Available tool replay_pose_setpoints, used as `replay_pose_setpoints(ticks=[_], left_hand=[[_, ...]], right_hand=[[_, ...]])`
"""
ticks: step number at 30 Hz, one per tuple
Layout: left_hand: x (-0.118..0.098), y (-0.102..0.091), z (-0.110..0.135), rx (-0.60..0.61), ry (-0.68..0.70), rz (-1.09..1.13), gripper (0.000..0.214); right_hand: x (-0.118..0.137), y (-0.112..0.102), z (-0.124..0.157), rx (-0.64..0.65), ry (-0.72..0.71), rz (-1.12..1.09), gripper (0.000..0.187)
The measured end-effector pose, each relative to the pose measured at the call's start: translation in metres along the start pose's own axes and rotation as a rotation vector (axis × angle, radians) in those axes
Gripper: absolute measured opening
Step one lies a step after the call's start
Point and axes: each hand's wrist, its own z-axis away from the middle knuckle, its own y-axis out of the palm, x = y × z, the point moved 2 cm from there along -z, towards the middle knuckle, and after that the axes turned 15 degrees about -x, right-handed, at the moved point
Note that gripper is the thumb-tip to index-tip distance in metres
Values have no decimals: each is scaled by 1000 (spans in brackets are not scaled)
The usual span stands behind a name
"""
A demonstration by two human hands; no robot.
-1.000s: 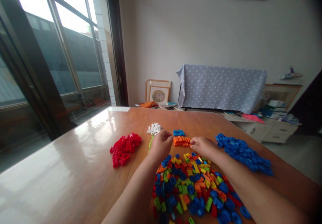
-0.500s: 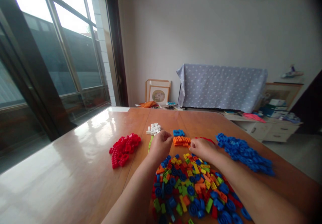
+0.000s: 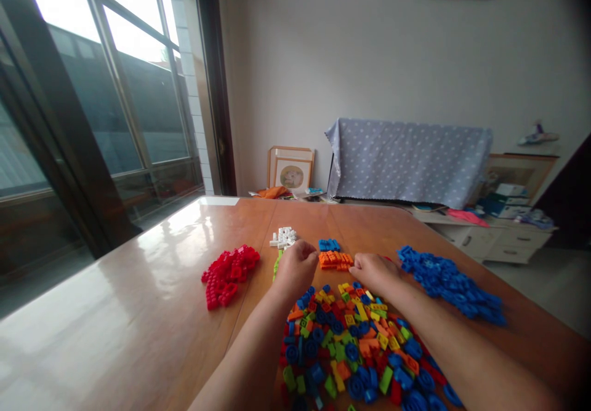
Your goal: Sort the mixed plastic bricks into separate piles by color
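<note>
My left hand (image 3: pixel 299 264) is closed, its fingertips curled just left of a block of orange toy bricks (image 3: pixel 335 261). Whatever those fingers hold, if anything, is hidden. At the right end of the orange bricks, my right hand (image 3: pixel 373 271) is also closed, knuckles up, and its grip cannot be seen into. A short row of blue bricks (image 3: pixel 329 245) lies behind the orange ones. Green bricks (image 3: pixel 277 264) show partly behind my left wrist, below a small heap of white bricks (image 3: pixel 284 237). Between my forearms spreads a mixed pile of colored bricks (image 3: pixel 341 352).
A red brick heap (image 3: pixel 231 274) lies on the wooden table (image 3: pixel 152 312) to the left, and a long blue heap (image 3: pixel 450 285) to the right. Beyond the table stand a cloth-covered object (image 3: pixel 410 159), picture frames (image 3: pixel 292 171) and a white cabinet (image 3: pixel 503 242).
My right hand has shifted slightly right, covering more of the red pieces behind it. My left hand stays nearly in place; the view has moved a little.
</note>
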Motion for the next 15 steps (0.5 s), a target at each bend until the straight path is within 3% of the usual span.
replay_pose_setpoints(ticks=[7, 15], left_hand=[[-4, -1, 1, 7, 6, -14, 12], [-14, -4, 5, 57, 40, -63, 13]], right_hand=[[-9, -9, -5, -12, 3, -59, 32], [-61, -25, 6, -3, -82, -383, 31]])
